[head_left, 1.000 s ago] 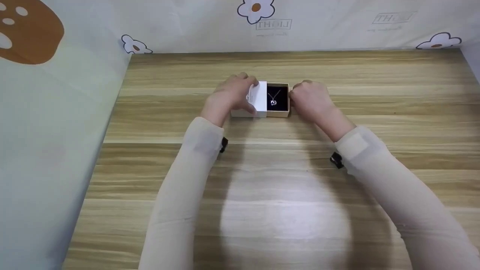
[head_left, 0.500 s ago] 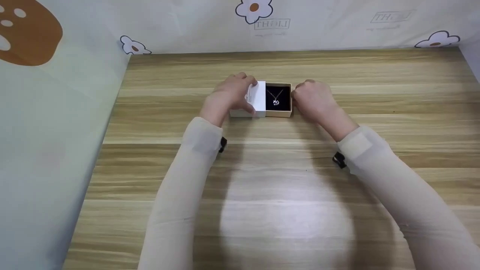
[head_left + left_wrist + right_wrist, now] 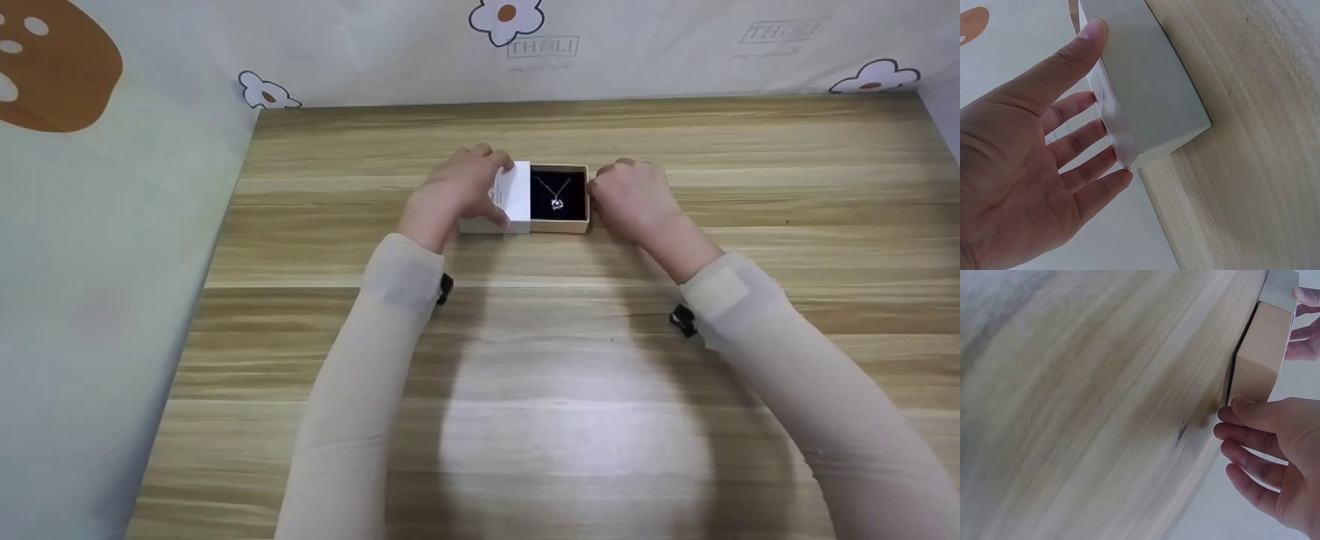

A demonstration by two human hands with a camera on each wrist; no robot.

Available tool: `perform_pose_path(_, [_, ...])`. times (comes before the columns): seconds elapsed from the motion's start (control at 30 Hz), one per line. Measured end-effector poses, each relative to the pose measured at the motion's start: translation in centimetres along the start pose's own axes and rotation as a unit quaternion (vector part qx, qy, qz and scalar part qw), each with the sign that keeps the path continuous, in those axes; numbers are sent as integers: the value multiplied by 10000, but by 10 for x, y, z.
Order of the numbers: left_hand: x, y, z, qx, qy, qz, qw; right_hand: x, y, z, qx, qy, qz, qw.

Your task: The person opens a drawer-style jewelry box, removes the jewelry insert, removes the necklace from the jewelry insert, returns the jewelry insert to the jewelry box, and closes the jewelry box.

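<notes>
A small jewellery box lies on the table in the head view, its white outer sleeve on the left and its tan inner drawer pulled partly out to the right. Inside the drawer, a necklace with a sparkling pendant rests on a black lining. My left hand holds the sleeve, thumb on the near side and fingers over the top and far side. At the drawer's right end, my right hand pinches with thumb and index finger. The right wrist view shows that pinch at the drawer's end face; what exactly is pinched is hidden.
The box sits toward the back of a wood-grain table. Behind it hangs a pale backdrop with printed flowers, which also runs along the left side. A black wrist device shows under the right sleeve cuff.
My right hand has moved slightly right, drawing the drawer further out of the sleeve. More of the black lining and necklace chain shows. The left hand keeps its hold almost in place.
</notes>
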State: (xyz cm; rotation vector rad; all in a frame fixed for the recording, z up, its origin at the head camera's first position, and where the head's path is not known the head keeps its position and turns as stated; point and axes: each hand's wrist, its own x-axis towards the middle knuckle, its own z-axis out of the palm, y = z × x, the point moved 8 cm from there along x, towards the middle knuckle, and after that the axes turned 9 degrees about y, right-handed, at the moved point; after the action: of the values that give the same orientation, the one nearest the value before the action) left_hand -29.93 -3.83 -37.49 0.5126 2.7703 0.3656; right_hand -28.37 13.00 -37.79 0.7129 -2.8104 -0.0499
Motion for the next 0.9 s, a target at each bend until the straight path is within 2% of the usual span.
perform_pose_path(0.3, [2,0,1,62,12,6,10000,-2,0,0,-132,160,-123,9997])
perform_pose_path(0.9, [1,0,-1,46,38,-1,10000,-1,3,1,-114,-96,-16,9999])
